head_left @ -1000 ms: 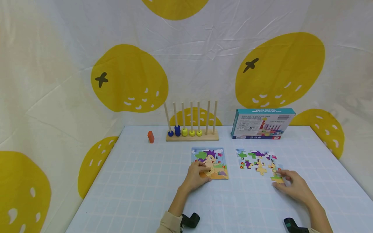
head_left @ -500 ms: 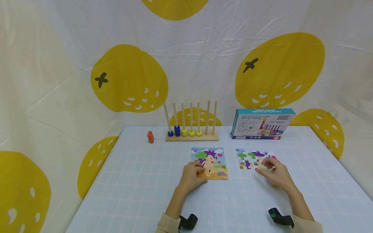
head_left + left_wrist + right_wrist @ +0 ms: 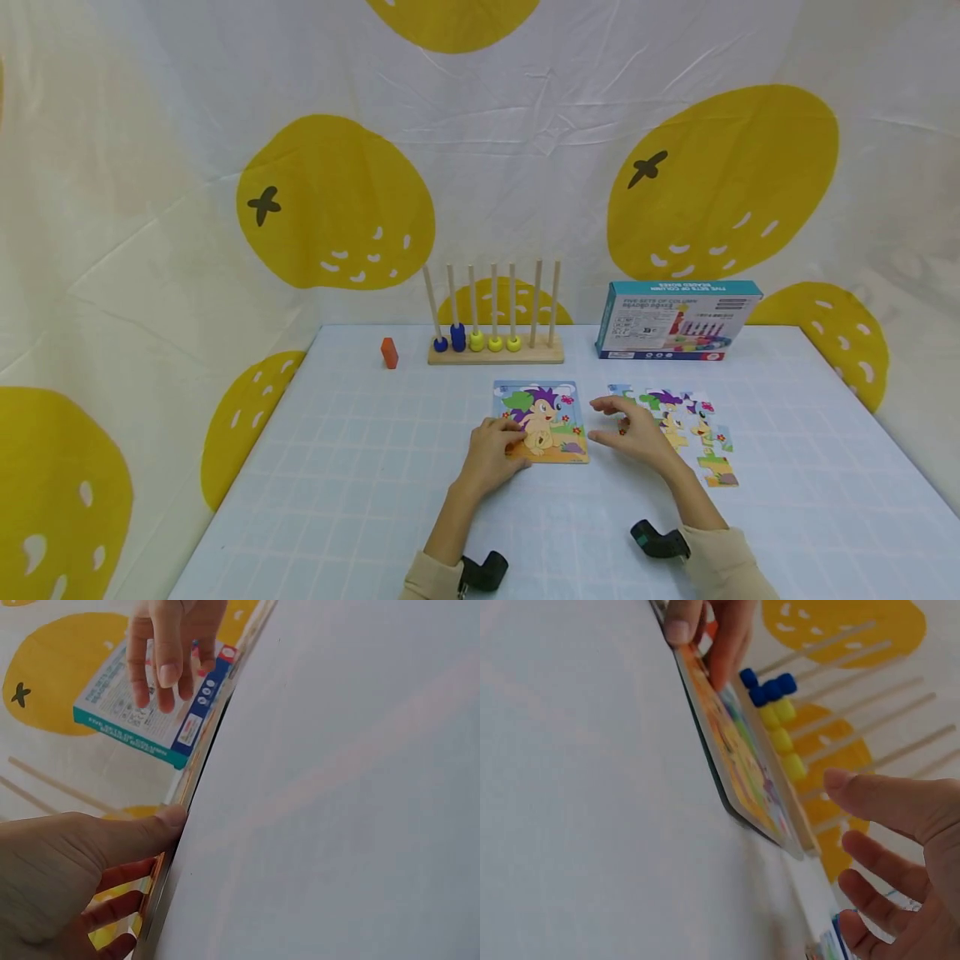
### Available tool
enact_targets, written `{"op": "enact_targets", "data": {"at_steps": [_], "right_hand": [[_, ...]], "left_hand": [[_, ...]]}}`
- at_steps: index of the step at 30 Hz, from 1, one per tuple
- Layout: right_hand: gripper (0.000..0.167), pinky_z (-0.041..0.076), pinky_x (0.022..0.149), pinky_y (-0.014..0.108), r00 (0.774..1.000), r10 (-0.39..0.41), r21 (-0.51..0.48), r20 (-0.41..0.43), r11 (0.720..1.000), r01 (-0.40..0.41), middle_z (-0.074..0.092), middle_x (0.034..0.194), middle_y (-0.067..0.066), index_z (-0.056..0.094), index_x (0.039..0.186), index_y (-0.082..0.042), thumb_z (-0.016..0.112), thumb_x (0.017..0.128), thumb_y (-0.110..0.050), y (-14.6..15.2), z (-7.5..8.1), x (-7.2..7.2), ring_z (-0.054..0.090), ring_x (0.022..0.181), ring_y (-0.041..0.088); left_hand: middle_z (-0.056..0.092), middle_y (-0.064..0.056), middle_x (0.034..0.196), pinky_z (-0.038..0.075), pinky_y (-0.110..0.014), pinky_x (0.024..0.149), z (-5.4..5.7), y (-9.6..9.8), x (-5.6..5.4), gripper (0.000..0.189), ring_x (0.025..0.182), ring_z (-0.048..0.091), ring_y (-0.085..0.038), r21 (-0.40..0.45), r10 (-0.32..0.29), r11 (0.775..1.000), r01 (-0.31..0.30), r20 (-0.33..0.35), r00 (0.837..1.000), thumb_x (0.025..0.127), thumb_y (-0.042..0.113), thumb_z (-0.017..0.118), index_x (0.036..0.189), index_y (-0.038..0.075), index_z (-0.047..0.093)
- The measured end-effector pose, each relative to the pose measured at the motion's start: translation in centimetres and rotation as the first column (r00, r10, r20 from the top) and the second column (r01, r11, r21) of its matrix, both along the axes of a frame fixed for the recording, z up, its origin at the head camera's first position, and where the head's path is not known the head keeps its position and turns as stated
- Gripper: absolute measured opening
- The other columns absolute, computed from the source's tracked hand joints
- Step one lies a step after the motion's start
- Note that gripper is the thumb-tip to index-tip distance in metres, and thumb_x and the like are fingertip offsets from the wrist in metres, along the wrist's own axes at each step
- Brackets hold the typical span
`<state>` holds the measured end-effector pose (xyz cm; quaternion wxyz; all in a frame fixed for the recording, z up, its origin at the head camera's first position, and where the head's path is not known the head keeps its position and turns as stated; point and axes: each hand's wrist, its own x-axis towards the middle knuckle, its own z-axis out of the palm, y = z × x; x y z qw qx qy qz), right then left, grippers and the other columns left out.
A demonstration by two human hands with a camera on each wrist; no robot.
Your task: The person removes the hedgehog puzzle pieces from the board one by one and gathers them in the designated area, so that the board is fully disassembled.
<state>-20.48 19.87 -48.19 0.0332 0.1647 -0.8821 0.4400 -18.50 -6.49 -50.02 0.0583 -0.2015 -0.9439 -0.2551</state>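
Note:
A square jigsaw puzzle board (image 3: 555, 417) with a purple-haired hedgehog picture lies flat on the table. My left hand (image 3: 491, 450) holds its near left corner, thumb at the front edge and the fingers over the picture, as the right wrist view shows. Just right of the board is my right hand (image 3: 637, 433), thumb and fingers spread apart with nothing between them. In the right wrist view this hand (image 3: 896, 855) hangs beyond the board's right corner. Loose jigsaw pieces (image 3: 703, 429) lie to the right, some hidden behind my right hand and forearm.
At the back stands a wooden counting rack (image 3: 495, 355) with upright pegs and blue and yellow beads. A teal-topped cardboard box (image 3: 678, 325) stands on edge at the back right. An orange block (image 3: 389, 353) is at the back left. A fruit-patterned cloth (image 3: 517, 167) hangs behind the table.
My right hand has moved left from the lower right jigsaw pieces, across the others, to beside the board. The left hand has shifted slightly left and stays on the board.

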Motion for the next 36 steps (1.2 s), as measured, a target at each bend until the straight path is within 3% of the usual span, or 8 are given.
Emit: {"op": "enact_targets", "data": {"at_steps": [9, 20, 27, 36], "right_hand": [[0.044, 0.045, 0.083, 0.044, 0.996, 0.084, 0.004, 0.034, 0.996, -0.084, 0.065, 0.110, 0.012, 0.062, 0.113, 0.000, 0.077, 0.077, -0.018, -2.6, -0.8, -0.3, 0.056, 0.101, 0.031], [0.039, 0.045, 0.089, 0.049, 0.984, 0.176, 0.063, 0.040, 0.982, -0.178, 0.066, 0.106, 0.010, 0.064, 0.112, 0.000, 0.076, 0.079, -0.017, -4.2, -1.5, -0.7, 0.058, 0.098, 0.027], [0.036, 0.045, 0.071, 0.027, 0.974, 0.218, 0.065, 0.063, 0.973, -0.222, 0.062, 0.082, 0.001, 0.066, 0.108, -0.002, 0.077, 0.078, -0.019, -4.4, -1.3, -0.8, 0.053, 0.075, 0.014], [0.037, 0.040, 0.063, 0.023, 0.957, 0.282, 0.070, 0.068, 0.956, -0.286, 0.059, 0.076, 0.002, 0.066, 0.106, 0.001, 0.077, 0.077, -0.020, -4.4, -1.3, -0.2, 0.049, 0.068, 0.013]], "left_hand": [[0.063, -0.004, 0.113, 0.037, -0.045, 0.091, -0.4, -0.3, -0.3, 0.042, 0.107, 0.049, -0.023, 0.124, -0.017, 0.992, 0.012, 0.037, 0.999, 0.074, 0.024, 0.080, 0.110, 0.006, 0.070], [0.063, -0.005, 0.114, 0.037, -0.044, 0.090, -0.9, -0.4, -0.6, 0.041, 0.109, 0.047, -0.023, 0.166, -0.015, 0.986, 0.003, 0.071, 0.997, 0.074, 0.025, 0.080, 0.110, 0.007, 0.071], [0.063, -0.004, 0.113, 0.037, -0.044, 0.090, -0.8, -0.4, -0.6, 0.040, 0.109, 0.047, -0.023, 0.178, -0.016, 0.984, 0.003, 0.072, 0.997, 0.074, 0.025, 0.080, 0.109, 0.007, 0.071], [0.063, -0.004, 0.111, 0.036, -0.045, 0.090, -0.9, -0.4, -0.6, 0.040, 0.108, 0.047, -0.024, 0.176, -0.012, 0.984, 0.001, 0.061, 0.998, 0.072, 0.023, 0.081, 0.107, 0.007, 0.072]]}}
